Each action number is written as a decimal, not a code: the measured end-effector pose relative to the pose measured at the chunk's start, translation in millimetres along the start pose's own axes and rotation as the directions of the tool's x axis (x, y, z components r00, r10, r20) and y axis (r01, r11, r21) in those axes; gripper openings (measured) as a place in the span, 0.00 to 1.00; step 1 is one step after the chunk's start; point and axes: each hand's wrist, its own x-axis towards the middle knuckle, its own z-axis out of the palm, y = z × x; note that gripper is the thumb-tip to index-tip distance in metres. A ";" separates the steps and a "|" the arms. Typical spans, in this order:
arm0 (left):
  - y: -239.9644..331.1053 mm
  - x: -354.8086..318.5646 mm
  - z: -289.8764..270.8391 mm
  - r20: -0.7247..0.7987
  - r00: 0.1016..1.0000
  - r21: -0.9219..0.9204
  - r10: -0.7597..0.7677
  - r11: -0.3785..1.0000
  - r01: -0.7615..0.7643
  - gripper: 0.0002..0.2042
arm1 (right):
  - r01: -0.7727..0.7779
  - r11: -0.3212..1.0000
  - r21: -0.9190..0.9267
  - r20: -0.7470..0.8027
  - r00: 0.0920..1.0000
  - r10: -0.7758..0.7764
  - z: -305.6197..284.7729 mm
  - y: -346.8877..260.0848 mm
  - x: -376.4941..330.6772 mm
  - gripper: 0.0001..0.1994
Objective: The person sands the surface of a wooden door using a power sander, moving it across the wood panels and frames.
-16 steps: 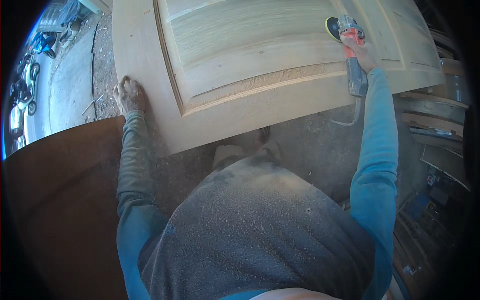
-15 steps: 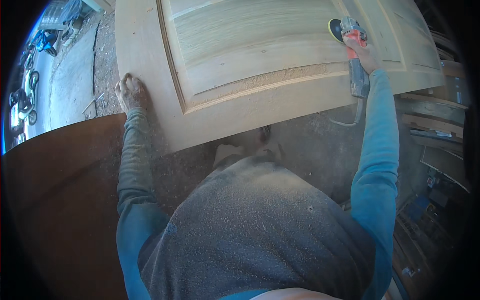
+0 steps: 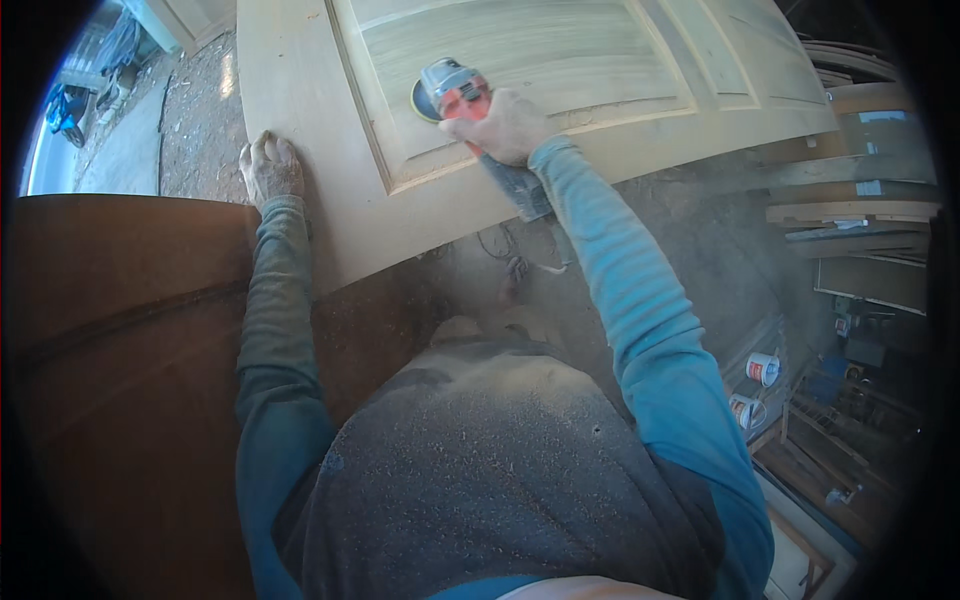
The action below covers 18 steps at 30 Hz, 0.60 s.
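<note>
- Sawdust covers the grey concrete floor (image 3: pixel 690 250) of a workshop, and fine dust hangs in the air over it.
- A large pale unfinished wooden door with raised panels (image 3: pixel 560 90) lies flat across the upper part of the view; its near edge runs slantwise from lower left to upper right.
- The right hand (image 3: pixel 505 125) is wrapped around the top of a red and grey handheld power sander (image 3: pixel 455 92), fingers curled over its body in a firm grip.
- That sander sits pad-down on the door, at the lower left corner of the big central panel, just beside the moulded frame edge.
- A grey dust bag (image 3: pixel 520 188) trails from the sander back under the right wrist, toward the door's near edge.
- The left hand (image 3: pixel 270 165), coated in dust, lies palm-down on the door's left stile near its outer edge, fingers close together and pressed flat, holding nothing.
- Both forearms wear blue long sleeves; the left sleeve looks greyer with dust.
- A dark brown flat board (image 3: pixel 120 330) fills the left side, below and beside the door.
- Two small white tubs with coloured labels (image 3: pixel 755 385) stand on the floor at right, well apart from the hands.
- Stacked pale timber boards (image 3: pixel 850 200) lie at far right.
</note>
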 end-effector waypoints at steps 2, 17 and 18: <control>-2.5 -1.2 -3.2 0.009 1.000 0.004 -0.003 1.000 0.003 0.21 | 0.034 0.999 -0.038 -0.049 0.998 -0.036 14.5 -24.0 -11.5 0.32; 7.3 -0.7 -2.1 0.027 0.996 0.101 -0.079 0.992 0.076 0.23 | -0.150 0.971 0.185 -0.298 0.933 0.201 -160.6 221.8 -13.7 0.33; 10.7 -1.3 -2.7 0.021 0.996 0.109 -0.083 0.991 0.080 0.23 | -0.145 0.969 0.201 -0.313 0.928 0.204 -169.5 233.9 -13.2 0.34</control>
